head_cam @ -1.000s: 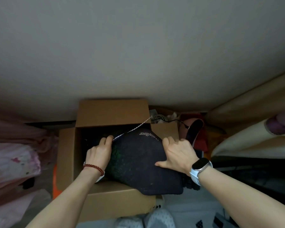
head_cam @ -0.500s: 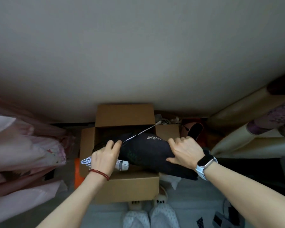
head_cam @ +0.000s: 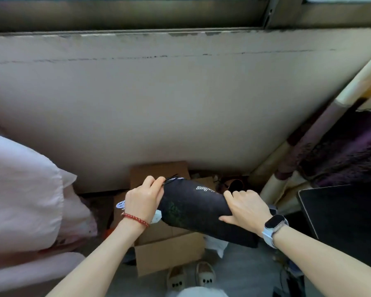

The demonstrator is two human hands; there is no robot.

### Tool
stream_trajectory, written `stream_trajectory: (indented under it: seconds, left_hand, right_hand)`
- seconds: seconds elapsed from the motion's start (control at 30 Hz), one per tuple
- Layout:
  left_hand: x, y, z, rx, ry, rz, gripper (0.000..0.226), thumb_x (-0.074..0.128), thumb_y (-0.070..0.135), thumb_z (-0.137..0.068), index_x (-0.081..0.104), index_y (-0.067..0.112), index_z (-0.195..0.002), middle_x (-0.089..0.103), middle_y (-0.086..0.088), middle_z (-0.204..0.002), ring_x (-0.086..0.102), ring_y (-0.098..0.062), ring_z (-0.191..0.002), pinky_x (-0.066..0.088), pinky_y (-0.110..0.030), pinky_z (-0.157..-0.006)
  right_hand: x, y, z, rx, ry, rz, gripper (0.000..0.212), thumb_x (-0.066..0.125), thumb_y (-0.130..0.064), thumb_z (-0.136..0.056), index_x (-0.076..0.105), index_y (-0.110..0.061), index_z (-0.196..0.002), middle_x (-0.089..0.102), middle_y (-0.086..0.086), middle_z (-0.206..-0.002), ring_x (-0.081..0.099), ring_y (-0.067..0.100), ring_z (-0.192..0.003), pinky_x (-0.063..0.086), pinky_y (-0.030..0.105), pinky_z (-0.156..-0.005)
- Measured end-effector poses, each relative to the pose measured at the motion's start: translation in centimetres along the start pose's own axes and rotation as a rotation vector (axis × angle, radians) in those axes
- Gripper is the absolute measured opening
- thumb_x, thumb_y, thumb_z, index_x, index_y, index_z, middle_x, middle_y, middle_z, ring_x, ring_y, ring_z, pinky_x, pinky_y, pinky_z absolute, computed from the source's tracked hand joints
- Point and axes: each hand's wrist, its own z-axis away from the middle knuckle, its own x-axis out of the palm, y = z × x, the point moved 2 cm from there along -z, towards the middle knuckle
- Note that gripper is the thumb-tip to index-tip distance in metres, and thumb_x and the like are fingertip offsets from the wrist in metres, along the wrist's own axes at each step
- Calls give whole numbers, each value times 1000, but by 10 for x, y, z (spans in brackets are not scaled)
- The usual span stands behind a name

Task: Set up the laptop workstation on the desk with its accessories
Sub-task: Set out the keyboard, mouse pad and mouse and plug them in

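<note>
Now both hands lift the dark mouse pad clear above the cardboard box, left hand fingers pinching its far edge, right hand fingers curled over the near end, next needing a carry to the desk.

Pink bedding lies at the left — a purple fuzzy fabric at the right — slippers on the floor.

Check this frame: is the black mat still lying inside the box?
No. Both hands, left hand and right hand, hold the curled mat up above the open box.
</note>
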Motion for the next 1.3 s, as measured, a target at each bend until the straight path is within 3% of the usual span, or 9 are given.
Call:
stream_trajectory:
  seconds: [0.07,0.2,0.33,0.5,0.67,0.77,0.97,1.3]
  left_hand:
    - [-17,13,-8,63,25,15,27,47,22,-85,71,10,-88,62,-7,-66,51,-24,-35,38,-22,-34]
    - [-47,54,-15,208,85,52,23,51,19,-85,72,10,-89,61,-6,-65,52,-21,-37,36,-21,-35]
    - [-76,100,-23,298,184,84,32,41,20,-88,72,13,-87,60,-5,-63,51,-20,-37,34,-21,-35]
    - [-117,192,-9,453,271,208,29,42,14,-85,71,11,-87,58,-7,-62,48,-23,-35,34,-23,-34]
    - [-157,294,35,583,282,348,25,46,12,-83,70,11,-90,58,-10,-62,49,-26,-36,39,-28,-31]
    - [-180,357,67,671,295,436,18,48,14,-82,61,16,-95,58,-10,-61,49,-25,-35,39,-27,-31]
    - [-195,464,134,829,294,498,19,55,14,-81,72,11,-89,59,-8,-62,50,-23,-36,38,-24,-31]
    - [-167,587,206,1087,125,574,22,51,15,-81,71,11,-89,58,-8,-64,51,-25,-36,37,-26,-30]
  right_hand:
    - [-24,2,20,39,20,32,57,54,-66,-74,51,-13,-96,66,6,-82,64,28,-73,38,32,-59]
    - [-61,14,78,188,99,90,59,78,-66,-45,55,-16,-65,56,0,-47,55,21,-38,40,26,-39]
    - [-79,26,141,301,151,116,59,76,-67,-45,53,-16,-63,55,-1,-46,54,20,-37,38,25,-39]
    - [-95,37,251,522,187,154,61,74,-71,-45,52,-16,-62,53,-4,-43,53,17,-35,37,24,-38]
    - [-96,38,378,763,170,136,62,66,-72,-57,57,-14,-75,60,-2,-52,61,20,-48,41,28,-44]
    - [-89,32,459,876,193,104,64,53,-76,-66,55,-16,-90,66,-2,-66,65,22,-62,35,29,-49]
    - [-53,14,602,1072,188,-12,70,43,-80,-68,48,-20,-104,71,-2,-83,67,23,-79,35,31,-55]
    - [27,-15,732,1362,24,-234,77,44,-82,-66,45,-19,-111,71,2,-92,66,27,-86,41,36,-64]
